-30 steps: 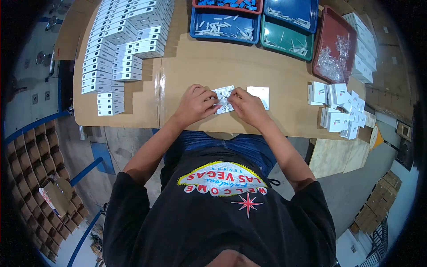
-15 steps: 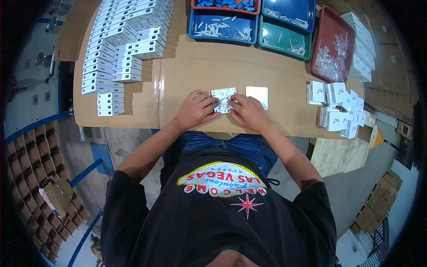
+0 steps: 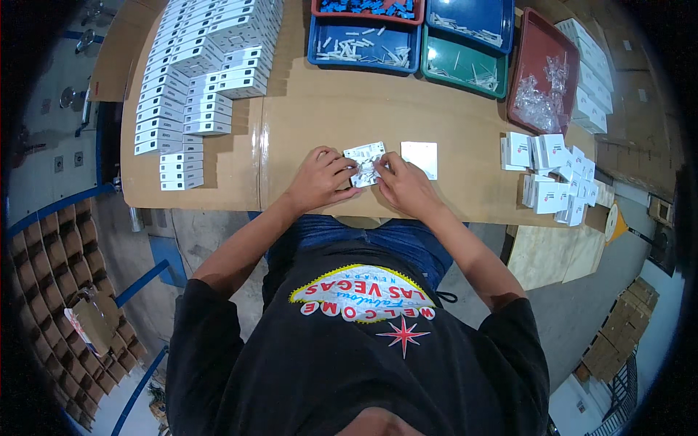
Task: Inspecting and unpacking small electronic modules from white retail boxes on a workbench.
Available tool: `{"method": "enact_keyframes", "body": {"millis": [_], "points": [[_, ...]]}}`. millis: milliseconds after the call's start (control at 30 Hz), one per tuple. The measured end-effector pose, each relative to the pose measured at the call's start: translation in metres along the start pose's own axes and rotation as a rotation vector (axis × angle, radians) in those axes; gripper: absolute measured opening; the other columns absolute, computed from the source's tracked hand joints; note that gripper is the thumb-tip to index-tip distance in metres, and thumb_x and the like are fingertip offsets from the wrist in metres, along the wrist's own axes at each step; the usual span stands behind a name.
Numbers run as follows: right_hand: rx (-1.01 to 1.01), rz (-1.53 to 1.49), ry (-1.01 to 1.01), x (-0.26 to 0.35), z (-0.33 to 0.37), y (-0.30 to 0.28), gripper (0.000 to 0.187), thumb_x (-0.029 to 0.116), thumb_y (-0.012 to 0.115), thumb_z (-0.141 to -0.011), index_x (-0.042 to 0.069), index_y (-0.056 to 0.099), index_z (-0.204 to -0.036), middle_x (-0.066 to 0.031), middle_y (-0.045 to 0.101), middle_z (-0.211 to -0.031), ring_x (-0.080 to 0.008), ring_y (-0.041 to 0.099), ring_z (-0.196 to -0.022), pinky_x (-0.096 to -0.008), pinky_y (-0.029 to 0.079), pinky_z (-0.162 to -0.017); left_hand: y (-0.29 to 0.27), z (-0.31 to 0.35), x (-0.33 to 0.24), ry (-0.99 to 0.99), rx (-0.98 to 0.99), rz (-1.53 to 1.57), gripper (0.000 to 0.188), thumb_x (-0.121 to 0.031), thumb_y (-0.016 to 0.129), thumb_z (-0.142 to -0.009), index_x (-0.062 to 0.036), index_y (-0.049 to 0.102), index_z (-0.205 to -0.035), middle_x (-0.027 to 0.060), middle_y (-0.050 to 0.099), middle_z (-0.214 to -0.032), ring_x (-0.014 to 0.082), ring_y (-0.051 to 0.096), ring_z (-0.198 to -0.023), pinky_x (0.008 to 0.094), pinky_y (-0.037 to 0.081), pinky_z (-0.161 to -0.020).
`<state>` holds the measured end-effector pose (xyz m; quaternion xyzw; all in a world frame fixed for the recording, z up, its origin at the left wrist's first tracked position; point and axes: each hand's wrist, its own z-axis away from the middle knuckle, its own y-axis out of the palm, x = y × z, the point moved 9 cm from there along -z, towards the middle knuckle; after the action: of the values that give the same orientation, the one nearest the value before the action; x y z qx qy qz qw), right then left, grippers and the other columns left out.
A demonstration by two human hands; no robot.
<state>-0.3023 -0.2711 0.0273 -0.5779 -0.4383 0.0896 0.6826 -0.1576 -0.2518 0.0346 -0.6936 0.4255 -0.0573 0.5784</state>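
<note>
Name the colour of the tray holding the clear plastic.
The tray is dark red, seen best in the head view.

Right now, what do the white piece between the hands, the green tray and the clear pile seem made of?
White piece: possibly card or plastic, pale with grey marks; too small to tell, finish unclear.
Green tray: probably plastic, glossy, from its bright highlight.
Clear pile: likely thin plastic, shiny, crinkled, see-through.

This looks like a packing or light-assembly workshop: a cardboard-covered worktop (image 3: 313, 102) carries stacked white boxes (image 3: 163, 109) at far left and plastic trays (image 3: 363, 66) of small parts at the far side; brown cartons (image 3: 618, 330) stand near right on bare grey floor (image 3: 567, 309).
</note>
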Motion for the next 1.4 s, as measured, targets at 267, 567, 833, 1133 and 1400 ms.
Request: {"method": "enact_keyframes", "body": {"millis": [267, 567, 833, 1133, 1400], "points": [[-0.13, -0.097, 0.061, -0.014, 0.0, 0.0, 0.024, 0.011, 0.07, -0.091, 0.008, 0.07, -0.114, -0.0101, 0.065, -0.105, -0.0297, 0.07, -0.084, -0.0396, 0.056, -0.07, -0.001, -0.002, -0.001, -0.009, 0.022, 0.029, 0.04, -0.032, 0.085, -0.08, -0.0085, 0.073, -0.11, 0.0048, 0.07, -0.112, 0.0243, 0.063, -0.106, 0.0454, 0.045, -0.102], [-0.196, -0.092, 0.447, -0.024, -0.017, -0.005, 0.011, 0.014, 0.071, -0.089, 0.007, 0.065, -0.096, -0.01, 0.064, -0.093, -0.0333, 0.069, -0.08, -0.045, 0.055, -0.066, -0.001, -0.001, 0.002, -0.012, 0.012, 0.062, 0.04, -0.031, 0.085, -0.079, -0.0095, 0.072, -0.11, 0.0037, 0.069, -0.114, 0.0245, 0.062, -0.106, 0.0446, 0.045, -0.102], [-0.223, -0.576, 0.773, -0.072, -0.004, 0.024, 0.017, 0.01, 0.077, -0.083, 0.002, 0.066, -0.092, -0.0081, 0.069, -0.078, -0.0192, 0.067, -0.071, -0.0323, 0.054, -0.067, 0.0, 0.001, 0.006, -0.062, -0.02, 0.06, 0.04, -0.034, 0.083, -0.082, -0.0095, 0.07, -0.111, 0.0042, 0.067, -0.117, 0.0225, 0.061, -0.107, 0.0417, 0.046, -0.1], [-0.24, -0.683, 0.799, -0.094, 0.003, 0.034, 0.013, 0.002, 0.073, -0.084, 0.0, 0.067, -0.095, -0.002, 0.065, -0.083, -0.0089, 0.061, -0.076, -0.0262, 0.052, -0.068, -0.004, 0.007, 0.022, -0.234, -0.075, 0.153, 0.069, -0.036, 0.085, -0.079, -0.0068, 0.058, -0.135, 0.0117, 0.059, -0.133, 0.0289, 0.059, -0.118, 0.0424, 0.045, -0.102], [-0.35, -0.739, 0.705, -0.087, -0.01, -0.003, 0.01, 0.001, 0.07, -0.086, 0.0, 0.067, -0.096, -0.0014, 0.064, -0.081, -0.0086, 0.059, -0.075, -0.0248, 0.05, -0.069, -0.012, 0.004, 0.034, -0.325, -0.039, 0.104, 0.087, -0.047, 0.084, -0.076, -0.0026, 0.05, -0.143, 0.0157, 0.052, -0.143, 0.0324, 0.047, -0.136, 0.0476, 0.034, -0.114]]}}
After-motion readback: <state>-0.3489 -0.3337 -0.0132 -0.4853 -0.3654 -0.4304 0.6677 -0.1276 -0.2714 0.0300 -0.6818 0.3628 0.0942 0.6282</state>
